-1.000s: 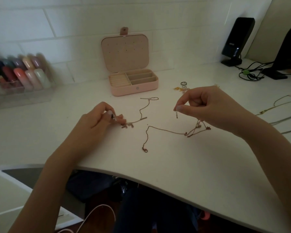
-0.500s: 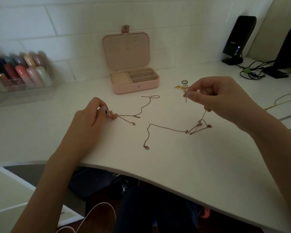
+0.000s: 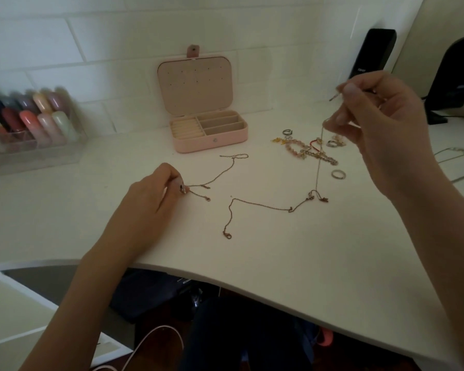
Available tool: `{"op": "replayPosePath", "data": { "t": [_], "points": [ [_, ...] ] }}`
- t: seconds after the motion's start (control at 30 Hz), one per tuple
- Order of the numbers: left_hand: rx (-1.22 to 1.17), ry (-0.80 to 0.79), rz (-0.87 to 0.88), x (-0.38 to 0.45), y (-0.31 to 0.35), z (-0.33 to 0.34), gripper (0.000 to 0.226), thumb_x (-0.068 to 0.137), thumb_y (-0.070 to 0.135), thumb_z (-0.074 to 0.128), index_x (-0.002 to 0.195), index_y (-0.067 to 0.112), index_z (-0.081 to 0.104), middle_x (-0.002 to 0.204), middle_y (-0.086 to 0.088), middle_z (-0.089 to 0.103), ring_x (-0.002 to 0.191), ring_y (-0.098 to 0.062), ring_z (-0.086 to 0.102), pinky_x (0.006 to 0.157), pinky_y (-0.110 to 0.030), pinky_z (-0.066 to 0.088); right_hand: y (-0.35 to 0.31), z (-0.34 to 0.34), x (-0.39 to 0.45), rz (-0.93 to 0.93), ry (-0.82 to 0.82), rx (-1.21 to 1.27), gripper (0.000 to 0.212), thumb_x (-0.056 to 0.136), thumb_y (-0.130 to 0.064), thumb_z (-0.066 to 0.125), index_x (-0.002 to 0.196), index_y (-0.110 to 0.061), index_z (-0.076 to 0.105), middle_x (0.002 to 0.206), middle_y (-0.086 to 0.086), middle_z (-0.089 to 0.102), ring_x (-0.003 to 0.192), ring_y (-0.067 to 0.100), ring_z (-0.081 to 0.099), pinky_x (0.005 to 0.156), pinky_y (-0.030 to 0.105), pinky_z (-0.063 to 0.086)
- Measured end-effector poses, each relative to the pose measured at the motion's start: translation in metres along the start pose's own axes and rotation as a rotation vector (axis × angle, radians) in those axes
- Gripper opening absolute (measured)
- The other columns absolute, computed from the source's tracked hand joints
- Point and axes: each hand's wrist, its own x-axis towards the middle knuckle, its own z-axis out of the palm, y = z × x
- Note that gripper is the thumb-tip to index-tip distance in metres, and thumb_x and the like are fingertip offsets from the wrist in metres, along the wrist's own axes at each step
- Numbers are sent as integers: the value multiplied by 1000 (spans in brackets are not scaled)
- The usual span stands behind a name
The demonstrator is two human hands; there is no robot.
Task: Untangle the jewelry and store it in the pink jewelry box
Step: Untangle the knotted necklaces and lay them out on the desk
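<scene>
Head view: white worktop [image 3: 252, 263] carrying an open pink jewelry box [image 3: 209, 129] by the tiled wall. Left hand [image 3: 148, 207], its grip pinching one thin rose-gold chain [image 3: 214, 178], is resting on the surface. Right hand [image 3: 381, 129], raised, is pinching the end of a second thin chain [image 3: 260, 206], trailing down to the worktop. Mixed rings and bracelets [image 3: 311, 151] are lying near the box.
</scene>
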Motion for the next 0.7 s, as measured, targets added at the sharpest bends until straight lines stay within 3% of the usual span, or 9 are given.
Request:
{"op": "replayPosePath", "data": {
  "t": [0.13,0.27,0.43,0.5,0.6,0.7],
  "points": [
    [11,-11,-2,0,-2,1,14,99,21,39,93,16,51,92,9,66,86,-23,61,79,-41,47,-2,-4,2,-26,75,34,11,95,-13,54,88,-19,60,57,-8,60,63,9,62,75,29,55],
    [-1,-7,-1,0,-3,1,13,99,21,40,93,17,51,92,8,65,85,-19,61,76,-33,45,-1,-4,1,27,23,-31,10,94,-13,56,88,-17,62,59,-5,59,61,11,61,73,32,56],
    [16,-3,-3,1,-4,1,10,97,23,44,95,19,53,92,11,63,77,-15,59,71,-12,39,6,7,-7,233,-359,-379,6,89,-15,63,86,-13,68,72,16,64,58,12,59,72,35,58],
    [11,15,3,1,-2,0,8,96,22,49,95,21,56,91,14,61,84,-7,55,73,-7,36,15,13,-11,250,-512,-606,5,85,-21,68,84,-17,71,73,6,69,61,14,62,71,34,56],
    [3,63,17,1,-2,-3,6,92,17,57,93,20,62,86,17,60,84,9,52,76,-1,32,28,22,-16,224,-636,-785,4,82,-26,70,80,-27,73,76,-11,69,69,5,59,68,18,48],
    [-68,143,9,1,-4,-5,7,88,14,62,89,20,65,80,21,64,85,19,52,75,3,34,35,34,-24,136,-675,-779,12,85,-30,67,94,-33,74,96,-20,65,87,-4,57,70,1,36]
  ]
}}
